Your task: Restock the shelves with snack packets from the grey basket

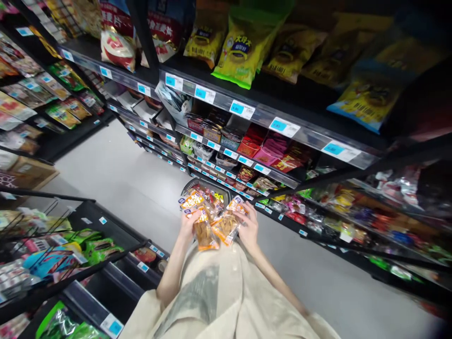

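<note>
In front of my body, my left hand (pixel 190 223) is closed around clear-and-orange snack packets (pixel 204 230) with brown food inside. Another snack packet of the same look (pixel 225 225) is held in my right hand (pixel 247 225), fingers curled over its right edge. The packets sit side by side, their inner edges close together. Just beyond and below them is a dark basket (pixel 226 188) with several packaged items in it, partly hidden behind the packets.
Ahead stands a tall black shelf (pixel 261 106) with blue-white price tags. Yellow-green snack bags (pixel 243 42) lie on its upper level, small boxes and packets lower down. More racks (pixel 81 235) border the left side. Grey floor (pixel 130 174) runs between them.
</note>
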`<action>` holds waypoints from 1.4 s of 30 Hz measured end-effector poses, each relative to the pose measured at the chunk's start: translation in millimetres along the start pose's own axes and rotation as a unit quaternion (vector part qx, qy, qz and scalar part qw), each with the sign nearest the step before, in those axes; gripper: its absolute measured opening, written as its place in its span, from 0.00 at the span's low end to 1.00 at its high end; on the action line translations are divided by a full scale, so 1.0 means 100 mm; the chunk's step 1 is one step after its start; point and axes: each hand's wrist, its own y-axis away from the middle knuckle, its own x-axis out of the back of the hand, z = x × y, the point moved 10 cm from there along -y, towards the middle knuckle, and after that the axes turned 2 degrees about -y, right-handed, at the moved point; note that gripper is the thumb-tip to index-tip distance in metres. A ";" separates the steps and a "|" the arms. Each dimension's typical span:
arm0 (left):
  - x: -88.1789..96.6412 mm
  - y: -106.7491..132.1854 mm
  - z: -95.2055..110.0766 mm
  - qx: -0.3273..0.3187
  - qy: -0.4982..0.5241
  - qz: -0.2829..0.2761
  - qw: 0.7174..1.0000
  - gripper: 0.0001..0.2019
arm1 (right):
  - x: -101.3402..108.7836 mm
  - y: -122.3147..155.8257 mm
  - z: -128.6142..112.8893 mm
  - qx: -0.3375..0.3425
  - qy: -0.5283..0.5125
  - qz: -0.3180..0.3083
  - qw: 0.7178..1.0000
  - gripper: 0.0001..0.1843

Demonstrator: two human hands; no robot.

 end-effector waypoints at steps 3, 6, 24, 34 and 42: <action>0.15 0.09 -0.16 0.006 0.010 0.040 0.999 0.31 | 0.00 0.13 -0.01 -0.002 0.012 0.004 1.000 0.11; 0.35 0.24 -0.41 0.041 0.043 0.078 0.995 0.32 | -0.04 0.29 0.05 -0.027 -0.019 -0.022 0.999 0.11; 0.22 0.84 -0.80 0.111 -0.036 -0.142 0.983 0.31 | -0.62 0.69 0.26 -0.284 -0.279 -0.138 0.907 0.66; 0.43 0.62 -0.80 0.116 -0.022 0.011 0.993 0.29 | -0.51 0.84 0.61 -0.476 -0.355 -0.044 0.803 0.26; 0.13 0.40 -0.68 0.087 -0.108 -0.038 0.990 0.32 | -0.52 0.47 0.46 -0.440 -0.380 -0.113 0.806 0.22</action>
